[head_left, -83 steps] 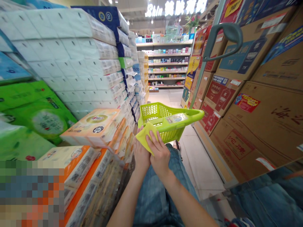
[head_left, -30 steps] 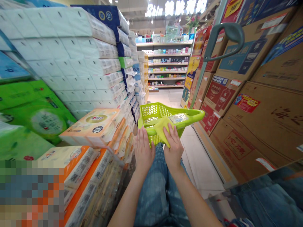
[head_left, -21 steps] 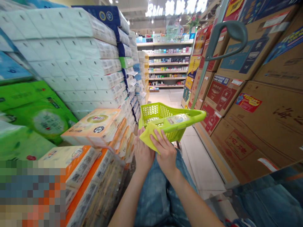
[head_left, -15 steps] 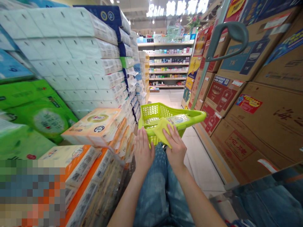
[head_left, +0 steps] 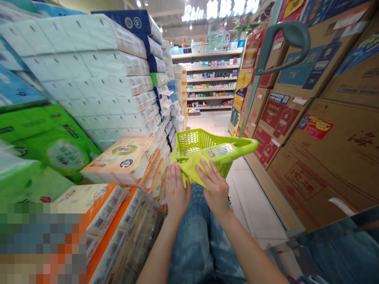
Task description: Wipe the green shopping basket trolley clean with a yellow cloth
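Note:
A lime-green shopping basket (head_left: 195, 140) stands in the aisle just ahead of my knees. Over its near rim lies a yellow-green cloth (head_left: 194, 167). My right hand (head_left: 214, 187) presses flat on the cloth with its fingers stretched out, against the basket's wide green handle bar (head_left: 233, 150). My left hand (head_left: 177, 191) lies flat beside it, fingers straight and together, touching the cloth's left edge and the basket's near wall. Neither hand is wrapped round anything. My legs in blue jeans show below the hands.
Stacked tissue packs (head_left: 124, 159) in orange, white and green fill the left side. Cardboard boxes (head_left: 328, 138) are piled along the right. A grey-green trolley handle (head_left: 284, 43) rises at upper right. Tiled aisle floor (head_left: 207, 120) leads to far shelves (head_left: 210, 83).
My right hand has slid the cloth back and forth along the basket's near rim; it is now a little left of where it was half a second ago. My left hand stays flat beside it.

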`<state>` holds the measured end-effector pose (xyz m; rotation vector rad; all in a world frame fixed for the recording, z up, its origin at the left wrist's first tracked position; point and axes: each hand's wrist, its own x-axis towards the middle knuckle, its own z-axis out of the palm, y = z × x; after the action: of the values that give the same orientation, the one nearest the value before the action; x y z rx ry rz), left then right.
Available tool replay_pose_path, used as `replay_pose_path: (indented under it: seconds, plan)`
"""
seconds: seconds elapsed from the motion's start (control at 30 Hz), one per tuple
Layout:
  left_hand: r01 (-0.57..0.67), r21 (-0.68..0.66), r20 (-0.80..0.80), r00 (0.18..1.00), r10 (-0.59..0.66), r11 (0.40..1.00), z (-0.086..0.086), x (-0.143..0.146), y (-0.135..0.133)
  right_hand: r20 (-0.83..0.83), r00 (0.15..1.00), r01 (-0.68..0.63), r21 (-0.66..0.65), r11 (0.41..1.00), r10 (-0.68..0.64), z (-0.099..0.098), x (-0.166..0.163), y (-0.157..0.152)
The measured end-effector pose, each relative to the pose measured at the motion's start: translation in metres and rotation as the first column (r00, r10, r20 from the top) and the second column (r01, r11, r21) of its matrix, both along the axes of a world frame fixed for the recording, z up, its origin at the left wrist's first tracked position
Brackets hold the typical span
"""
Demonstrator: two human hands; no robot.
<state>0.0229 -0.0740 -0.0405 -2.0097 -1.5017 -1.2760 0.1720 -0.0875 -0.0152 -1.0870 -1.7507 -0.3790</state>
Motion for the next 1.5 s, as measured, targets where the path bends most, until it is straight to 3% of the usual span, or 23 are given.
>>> replay_pose_path:
  seconds: [0.23,0.37,0.57,0.67,0.8,0.97,1.1,1.27,1.37,1.5]
  plan:
    - [-0.075,-0.013,-0.013,0.997,0.075,0.997,0.01,0.004,-0.008,-0.237,0.95,0.203,-0.03,0.979,-0.204,0.0,0.075,0.02]
    - [-0.101,-0.017,-0.017,0.995,0.1,0.995,0.028,0.024,-0.016,-0.197,0.936,0.273,-0.117,0.955,-0.292,0.006,0.1,0.026]
    - [0.062,-0.04,-0.256,0.964,-0.07,0.997,0.044,0.057,-0.009,-0.022,0.992,0.124,-0.048,0.991,-0.125,0.012,0.115,0.038]
    - [0.025,-0.045,-0.275,0.961,-0.036,0.999,0.037,0.062,0.0,-0.062,0.994,0.089,-0.063,0.994,-0.093,0.012,0.112,0.042]
    - [-0.006,-0.042,-0.274,0.962,-0.006,0.999,0.028,0.062,0.006,-0.139,0.972,0.181,-0.085,0.98,-0.192,0.009,0.08,0.034]
    - [-0.005,-0.033,-0.251,0.968,-0.003,0.999,0.023,0.061,0.006,-0.003,0.989,0.145,-0.025,0.989,-0.146,0.001,0.035,0.021]
    - [0.003,-0.031,-0.246,0.969,-0.01,1.0,0.023,0.06,0.008,0.039,0.99,0.139,0.009,0.99,-0.139,-0.006,0.056,0.03]
    - [0.002,-0.032,-0.224,0.975,-0.009,0.999,0.024,0.061,0.011,-0.181,0.936,0.308,-0.001,0.951,-0.303,-0.009,0.102,0.049]
    - [-0.004,-0.03,-0.205,0.979,-0.002,1.0,0.023,0.064,0.013,-0.197,0.937,0.292,-0.018,0.956,-0.29,-0.009,0.088,0.047]
    - [-0.005,-0.027,-0.219,0.976,-0.001,1.0,0.023,0.066,0.015,-0.086,0.98,0.184,0.018,0.983,-0.182,-0.011,0.043,0.036]
